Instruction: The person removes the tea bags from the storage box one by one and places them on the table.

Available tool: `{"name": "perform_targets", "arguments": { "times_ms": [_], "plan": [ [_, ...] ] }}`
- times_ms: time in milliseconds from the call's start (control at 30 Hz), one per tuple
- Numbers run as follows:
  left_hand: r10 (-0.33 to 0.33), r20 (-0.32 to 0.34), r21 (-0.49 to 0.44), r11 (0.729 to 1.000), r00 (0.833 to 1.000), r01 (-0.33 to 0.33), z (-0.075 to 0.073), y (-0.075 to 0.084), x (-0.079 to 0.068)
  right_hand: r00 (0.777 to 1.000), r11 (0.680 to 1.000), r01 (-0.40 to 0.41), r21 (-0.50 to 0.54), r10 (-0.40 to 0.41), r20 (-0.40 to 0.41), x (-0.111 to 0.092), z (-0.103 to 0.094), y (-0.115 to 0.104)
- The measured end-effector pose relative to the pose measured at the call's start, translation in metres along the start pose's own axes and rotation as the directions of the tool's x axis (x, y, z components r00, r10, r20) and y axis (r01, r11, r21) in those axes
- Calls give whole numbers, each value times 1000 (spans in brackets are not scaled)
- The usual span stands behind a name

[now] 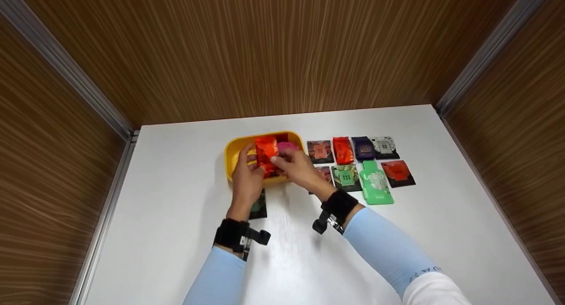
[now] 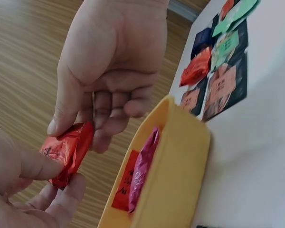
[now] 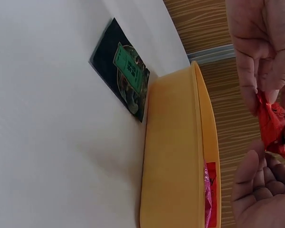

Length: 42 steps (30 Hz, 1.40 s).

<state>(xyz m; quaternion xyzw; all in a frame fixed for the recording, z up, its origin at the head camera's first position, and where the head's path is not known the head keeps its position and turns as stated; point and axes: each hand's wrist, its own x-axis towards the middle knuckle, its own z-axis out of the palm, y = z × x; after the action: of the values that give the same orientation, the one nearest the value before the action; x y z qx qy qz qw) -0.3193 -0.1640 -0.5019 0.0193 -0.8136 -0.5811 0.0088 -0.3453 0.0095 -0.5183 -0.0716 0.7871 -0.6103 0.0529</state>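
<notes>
Over the yellow box (image 1: 231, 158), you hold a red packet (image 1: 266, 149) between your 2 hands, clear of the rim as both wrist views show. Your left hand (image 1: 247, 178) pinches it with thumb and fingers at 1 side, and your right hand (image 1: 301, 167) pinches it at the other, so neither is free. Inside the box, a pink packet (image 1: 287, 147) sits beside a flat red wrapper (image 2: 125, 184). On the worktop (image 1: 167, 216), 8 packages lie to the right of the box in 2 rows, a green sachet (image 1: 376, 185) and a purple packet (image 1: 363, 148) among them; a dark packet (image 1: 260, 206) with a green label lies near your left wrist. The step in hand looks like handling this 1 packet, perhaps turning it or passing it across; a still moment cannot settle which. Your next move seems to call for a surer grip: let 1 hand take the packet by its body before the other lets go. The wrapping looks slick and crinkled, so a light pinch could slip. Watch your knuckles against the rim.
</notes>
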Motion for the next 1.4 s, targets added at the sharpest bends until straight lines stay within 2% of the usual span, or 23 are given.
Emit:
{"name": "perform_targets", "arguments": {
  "times_ms": [133, 200, 367, 500, 633, 700, 733, 800, 867, 900, 933, 1033, 1200, 1300, 1400],
  "plan": [
    [8, 2, -40, 999, 1000, -8, 5, -6, -14, 999, 998, 39, -41, -40, -29, -18, -1, 7],
    [30, -3, -35, 999, 1000, -30, 7, -11, -18, 997, 997, 58, -59, -61, -56, -28, 0, 13],
    [64, 35, -4, 998, 997, -64, 10, -26, -29, 987, 989, 105, -101, -116, -107, -50, 4, 31],
    [59, 62, 48, 997, 996, -62, 13, -39, -39, 991, 990, 96, -108, -106, -87, -65, 8, 44],
    [53, 98, 121, 991, 994, -65, 15, -51, -48, 998, 993, 34, -110, -39, -41, -77, 10, 54],
    [96, 109, 226, 967, 989, -119, 15, -57, -53, 999, 993, -18, -120, 15, -31, -80, 10, 57],
    [126, 112, 295, 943, 986, -154, 15, -59, -56, 999, 990, -46, -131, 42, -31, -81, 10, 58],
    [194, 120, 451, 863, 974, -227, 15, -65, -61, 995, 980, -93, -176, 86, -47, -83, 10, 60],
    [236, 139, 570, 775, 962, -272, 14, -71, -65, 991, 968, -131, -214, 120, -66, -83, 10, 61],
    [237, 155, 607, 743, 959, -282, 14, -73, -66, 989, 962, -145, -233, 131, -74, -83, 10, 61],
    [224, 171, 632, 722, 959, -281, 14, -75, -67, 987, 957, -152, -247, 137, -78, -82, 11, 62],
    [162, 220, 665, 696, 962, -269, 15, -79, -68, 985, 944, -169, -285, 150, -87, -78, 16, 61],
    [91, 268, 695, 671, 959, -258, 16, -79, -70, 986, 915, -161, -370, 132, -102, -71, 26, 60],
    [72, 290, 702, 662, 954, -263, 15, -77, -72, 986, 897, -158, -412, 122, -114, -69, 31, 61],
    [96, 300, 697, 657, 949, -287, 14, -75, -72, 987, 890, -149, -431, 111, -113, -70, 33, 61]
  ]
}}
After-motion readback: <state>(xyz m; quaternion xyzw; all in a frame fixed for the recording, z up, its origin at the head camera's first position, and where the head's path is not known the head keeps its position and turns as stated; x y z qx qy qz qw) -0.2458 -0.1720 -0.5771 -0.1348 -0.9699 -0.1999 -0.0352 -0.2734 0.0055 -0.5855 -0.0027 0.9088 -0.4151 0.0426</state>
